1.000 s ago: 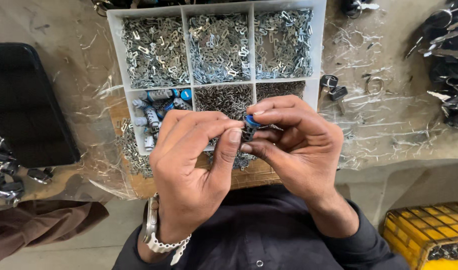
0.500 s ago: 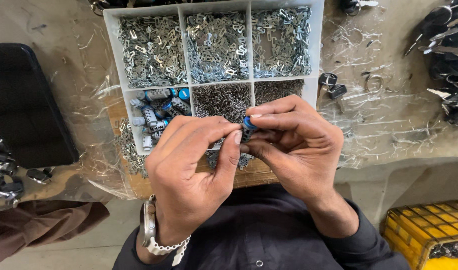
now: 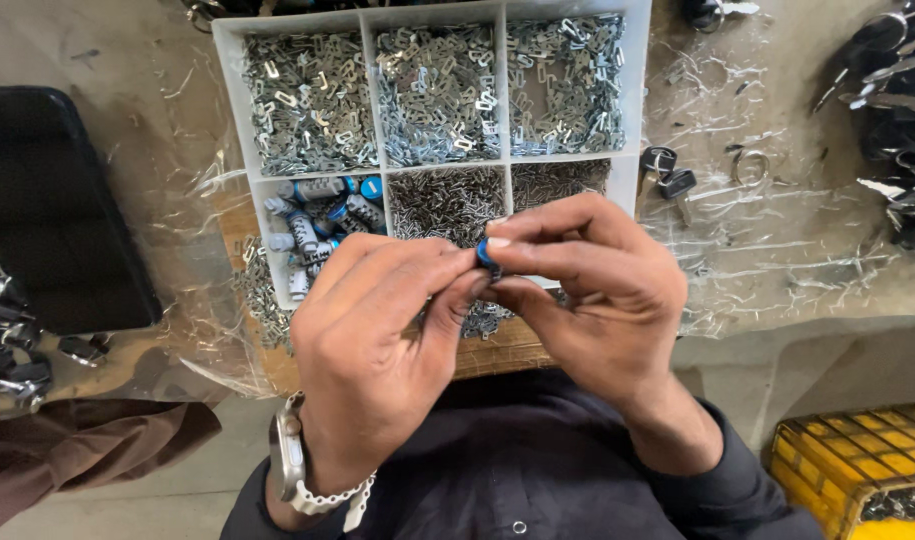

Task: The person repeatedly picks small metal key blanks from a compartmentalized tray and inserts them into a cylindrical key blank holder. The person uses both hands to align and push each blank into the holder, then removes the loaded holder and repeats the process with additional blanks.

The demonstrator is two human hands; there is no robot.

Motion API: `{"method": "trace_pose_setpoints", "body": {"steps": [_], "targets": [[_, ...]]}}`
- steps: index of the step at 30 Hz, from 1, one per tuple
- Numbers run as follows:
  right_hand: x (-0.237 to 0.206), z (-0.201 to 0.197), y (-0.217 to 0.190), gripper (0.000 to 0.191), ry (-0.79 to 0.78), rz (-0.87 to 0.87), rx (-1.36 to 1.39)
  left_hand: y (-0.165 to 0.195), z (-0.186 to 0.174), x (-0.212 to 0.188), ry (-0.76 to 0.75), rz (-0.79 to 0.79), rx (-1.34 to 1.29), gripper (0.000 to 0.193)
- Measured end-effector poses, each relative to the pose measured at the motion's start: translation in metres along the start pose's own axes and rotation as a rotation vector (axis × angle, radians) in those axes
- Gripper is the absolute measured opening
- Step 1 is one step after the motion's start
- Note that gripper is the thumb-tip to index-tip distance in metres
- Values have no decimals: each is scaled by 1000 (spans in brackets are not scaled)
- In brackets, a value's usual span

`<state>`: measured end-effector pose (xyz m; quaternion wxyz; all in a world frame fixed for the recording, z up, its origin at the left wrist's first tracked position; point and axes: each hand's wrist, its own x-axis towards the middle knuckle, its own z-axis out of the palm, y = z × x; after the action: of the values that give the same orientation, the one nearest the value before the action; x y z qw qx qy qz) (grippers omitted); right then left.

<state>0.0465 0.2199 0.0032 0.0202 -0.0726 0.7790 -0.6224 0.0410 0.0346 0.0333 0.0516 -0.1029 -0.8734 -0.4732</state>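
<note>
1. My fingers [image 3: 447, 275] are pressed together at the centre of the frame, pinching a small blue-capped part [image 3: 488, 256] between the tips of both hands.
2. My left hand [image 3: 377, 350] comes in from the lower middle, thumb and forefinger closed on the near side of the part; a watch with a pale band [image 3: 307, 480] sits on that wrist.
3. My right hand [image 3: 597, 290] meets it from the right, its fingers curled and nipped onto the same part from above and below.
4. Only the part's blue end shows; the rest is hidden by my fingertips.
5. The part is held above the lower edge of a white compartment tray [image 3: 232, 110], which fills the upper middle of the frame.
6. The tray's three upper compartments hold heaps of small silver metal pieces [image 3: 437, 90]; the lower middle and lower right ones hold finer metal bits.
7. The lower left compartment holds small silver cylinders with blue caps [image 3: 322, 205], just beside my left knuckles.
8. Two dark-headed keys [image 3: 667, 175] lie right of the tray on crinkled clear plastic sheet [image 3: 777, 250].
9. A black flat slab [image 3: 52, 205] lies at the left edge.
10. A yellow crate [image 3: 857, 470] sits in the lower right corner.
</note>
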Motion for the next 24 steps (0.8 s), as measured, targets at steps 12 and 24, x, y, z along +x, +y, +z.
{"method": "trace_pose_setpoints", "body": {"steps": [12,24], "targets": [[-1,3,7,32,76,120,293,-2,2,-2,-18,-147,-173,12],[-2,-2,5,25,46,9,160,-6,0,-1,-51,-166,-251,8]]}}
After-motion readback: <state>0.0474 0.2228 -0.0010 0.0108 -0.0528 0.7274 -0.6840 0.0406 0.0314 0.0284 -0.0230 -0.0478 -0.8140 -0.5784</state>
